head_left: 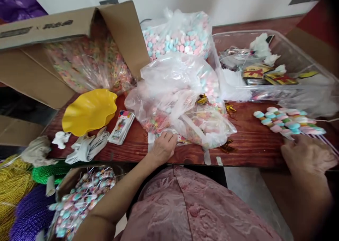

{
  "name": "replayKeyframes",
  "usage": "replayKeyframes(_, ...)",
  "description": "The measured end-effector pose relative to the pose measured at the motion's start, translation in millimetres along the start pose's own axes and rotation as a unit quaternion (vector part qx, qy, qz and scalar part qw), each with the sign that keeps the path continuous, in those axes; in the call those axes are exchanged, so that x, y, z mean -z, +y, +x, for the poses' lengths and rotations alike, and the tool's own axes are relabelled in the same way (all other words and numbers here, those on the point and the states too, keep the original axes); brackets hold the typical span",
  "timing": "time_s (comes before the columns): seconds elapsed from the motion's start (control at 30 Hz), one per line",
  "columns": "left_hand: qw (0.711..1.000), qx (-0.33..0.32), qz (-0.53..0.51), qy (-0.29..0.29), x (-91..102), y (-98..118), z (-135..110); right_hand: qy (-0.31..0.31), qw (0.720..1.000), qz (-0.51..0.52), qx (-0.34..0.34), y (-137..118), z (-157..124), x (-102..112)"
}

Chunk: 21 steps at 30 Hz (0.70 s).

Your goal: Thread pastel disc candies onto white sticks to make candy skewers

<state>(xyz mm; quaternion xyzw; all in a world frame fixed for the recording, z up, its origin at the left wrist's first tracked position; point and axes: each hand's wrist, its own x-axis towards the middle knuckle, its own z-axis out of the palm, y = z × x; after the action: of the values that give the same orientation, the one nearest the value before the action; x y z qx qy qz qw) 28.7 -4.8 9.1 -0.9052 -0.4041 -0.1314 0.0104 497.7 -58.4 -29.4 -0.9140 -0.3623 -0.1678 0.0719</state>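
My left hand [162, 147] rests on the near edge of the wooden table [251, 138], its fingers curled against a clear plastic bag of coloured candy [185, 107]; what it pinches is hidden. My right hand [308, 152] lies at the table's right, fingers bunched at the sticks of several pastel marshmallow skewers [287, 121]. Whether the right hand grips the sticks is unclear.
A yellow wavy bowl [88, 110], a small printed packet [122, 126] and white cloth [87, 147] lie left. Behind stand a cardboard box with candy bags [87, 57], a bag of pastel marshmallows [180, 36] and a clear tub [265, 68]. Coloured cord rolls [16, 198] sit lower left.
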Motion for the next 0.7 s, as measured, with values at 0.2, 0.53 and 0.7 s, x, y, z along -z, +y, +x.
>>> replayKeyframes(0.2,0.998,0.048,-0.037,0.016,0.0,0,1,0.033,0.996,0.072,0.046,8,-2,10)
replayKeyframes(0.53,0.997,0.055,0.041,0.027,1.4,-1,3,0.050,0.984,0.100,0.141,10,-3,22)
replayKeyframes(0.7,0.996,0.087,0.017,-0.005,3.7,-4,4,0.069,0.980,0.110,0.154,4,-2,27)
